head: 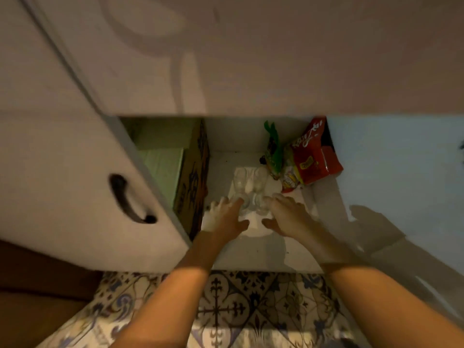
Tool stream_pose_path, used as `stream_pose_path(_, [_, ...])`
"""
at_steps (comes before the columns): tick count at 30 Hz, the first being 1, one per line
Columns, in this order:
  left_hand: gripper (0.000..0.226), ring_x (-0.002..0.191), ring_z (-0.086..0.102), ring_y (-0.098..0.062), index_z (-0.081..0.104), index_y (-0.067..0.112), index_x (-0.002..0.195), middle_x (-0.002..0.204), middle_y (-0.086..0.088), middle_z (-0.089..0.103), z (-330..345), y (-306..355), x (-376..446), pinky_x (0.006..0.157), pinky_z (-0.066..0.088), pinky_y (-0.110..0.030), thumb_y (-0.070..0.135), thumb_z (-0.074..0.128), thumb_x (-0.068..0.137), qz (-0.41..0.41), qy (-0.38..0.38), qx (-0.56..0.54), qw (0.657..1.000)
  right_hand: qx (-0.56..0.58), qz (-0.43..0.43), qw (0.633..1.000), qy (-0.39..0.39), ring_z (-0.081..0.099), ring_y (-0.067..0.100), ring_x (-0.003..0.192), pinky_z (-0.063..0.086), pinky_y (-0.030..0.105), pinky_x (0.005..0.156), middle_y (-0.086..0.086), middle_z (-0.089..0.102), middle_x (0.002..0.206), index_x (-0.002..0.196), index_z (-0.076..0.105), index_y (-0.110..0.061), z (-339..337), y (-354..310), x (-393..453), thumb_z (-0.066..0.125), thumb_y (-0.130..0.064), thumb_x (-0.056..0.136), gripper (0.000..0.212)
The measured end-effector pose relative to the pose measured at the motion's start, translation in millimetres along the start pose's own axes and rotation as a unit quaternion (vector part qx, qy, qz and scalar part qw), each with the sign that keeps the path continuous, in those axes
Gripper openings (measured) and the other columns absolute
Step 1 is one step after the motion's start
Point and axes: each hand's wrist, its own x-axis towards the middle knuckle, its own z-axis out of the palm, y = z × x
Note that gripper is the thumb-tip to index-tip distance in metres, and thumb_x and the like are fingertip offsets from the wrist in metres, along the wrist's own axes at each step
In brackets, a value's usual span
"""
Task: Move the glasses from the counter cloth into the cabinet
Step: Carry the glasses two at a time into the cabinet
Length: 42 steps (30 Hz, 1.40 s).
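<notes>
The left hand (227, 217) and right hand (288, 217) were extended, fingers relaxed, touching glasses (248, 189) set on the cabinet (226, 169) shelf. Placement was judged underway; release and withdrawal were called for next.

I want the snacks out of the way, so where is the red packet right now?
The red packet leans in the cabinet's back right corner, beside a green packet and just behind the glasses.

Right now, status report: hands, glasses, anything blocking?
Left hand and right hand open, touching clear drinking glasses on cabinet shelf. Red snack bag beside, not blocking.
</notes>
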Motion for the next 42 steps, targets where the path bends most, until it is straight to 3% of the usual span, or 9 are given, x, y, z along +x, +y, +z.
stream_pose_path(4, [0.066,0.13,0.04,-0.037,0.034,0.035,0.145,0.142,-0.009,0.043,-76,28,-95,0.101,0.042,-0.049,0.053,0.059,0.087,-0.021,-0.064,-0.005,0.998,0.021,0.011,0.998,-0.055,0.043,0.032,0.125,0.037,0.051,0.1,0.005,0.037,0.15,0.148,0.031,-0.031,-81,-46,-94,0.057,-0.045,0.088,0.067])
stream_pose_path(7, [0.066,0.122,0.051,-0.034,0.042,0.036,0.14,0.138,-0.009,0.052,-128,51,-161,0.097,0.048,-0.047,0.059,0.057,0.081,-0.046,-0.112,-0.071,0.99,0.024,0.027,0.992,-0.121,0.038,0.032,0.137,0.036,0.049,0.108,0.006,0.032,0.157,0.152,0.026,-0.034,-144,-84,-154,0.057,-0.051,0.087,0.074])
stream_pose_path(10, [0.064,0.122,0.048,-0.032,0.042,0.031,0.141,0.135,-0.007,0.049,-181,73,-221,0.096,0.046,-0.045,0.057,0.059,0.086,-0.05,-0.073,-0.075,0.993,0.021,0.018,0.992,-0.121,0.045,0.033,0.132,0.041,0.049,0.104,0.009,0.044,0.149,0.15,0.031,-0.031,-196,-112,-208,0.057,-0.053,0.089,0.07])
stream_pose_path(14, [0.068,0.124,0.044,-0.03,0.035,0.034,0.146,0.136,-0.005,0.044,-261,96,-284,0.098,0.045,-0.044,0.052,0.061,0.085,-0.026,-0.02,-0.069,0.997,0.011,0.005,0.995,-0.101,0.029,0.032,0.142,0.034,0.052,0.11,0.004,0.024,0.16,0.155,0.013,-0.035,-264,-143,-269,0.06,-0.053,0.089,0.083])
stream_pose_path(19, [0.069,0.132,0.036,-0.029,0.026,0.036,0.148,0.147,-0.005,0.036,-362,107,-332,0.104,0.041,-0.044,0.05,0.06,0.089,-0.007,0.016,-0.038,0.999,0.016,-0.01,0.996,-0.089,0.021,0.031,0.146,0.03,0.052,0.114,0.002,0.02,0.162,0.155,0.009,-0.038,-344,-177,-320,0.061,-0.05,0.09,0.085])
stream_pose_path(22, [0.068,0.129,0.039,-0.027,0.026,0.039,0.145,0.145,-0.004,0.041,-421,111,-349,0.103,0.042,-0.043,0.052,0.061,0.087,0.006,0.05,-0.021,0.999,0.02,-0.032,0.998,-0.041,0.032,0.029,0.14,0.037,0.051,0.109,-0.001,0.029,0.157,0.152,0.016,-0.038,-394,-196,-341,0.061,-0.048,0.089,0.079])
stream_pose_path(29, [0.073,0.139,0.031,-0.02,0.023,0.043,0.148,0.153,0.001,0.032,-542,111,-361,0.107,0.038,-0.042,0.053,0.062,0.087,0.015,0.138,-0.026,0.99,0.028,-0.085,0.993,0.079,0.033,0.023,0.139,0.035,0.041,0.112,0.0,0.033,0.155,0.154,0.024,-0.03,-516,-248,-348,0.063,-0.042,0.091,0.075])
stream_pose_path(34, [0.07,0.133,0.039,-0.021,0.031,0.041,0.146,0.151,0.001,0.038,-597,101,-339,0.1,0.045,-0.039,0.052,0.066,0.086,0.018,0.21,-0.009,0.977,0.036,-0.087,0.984,0.154,0.037,0.021,0.138,0.041,0.043,0.11,-0.005,0.032,0.157,0.151,0.027,-0.037,-565,-277,-321,0.069,-0.044,0.087,0.077])
stream_pose_path(42, [0.075,0.123,0.045,-0.027,0.032,0.04,0.145,0.146,-0.005,0.039,-633,79,-267,0.097,0.049,-0.043,0.052,0.071,0.082,-0.004,0.178,0.02,0.984,0.016,-0.068,0.987,0.148,0.05,0.027,0.128,0.052,0.046,0.098,0.0,0.042,0.152,0.147,0.036,-0.034,-593,-299,-248,0.077,-0.039,0.081,0.078])
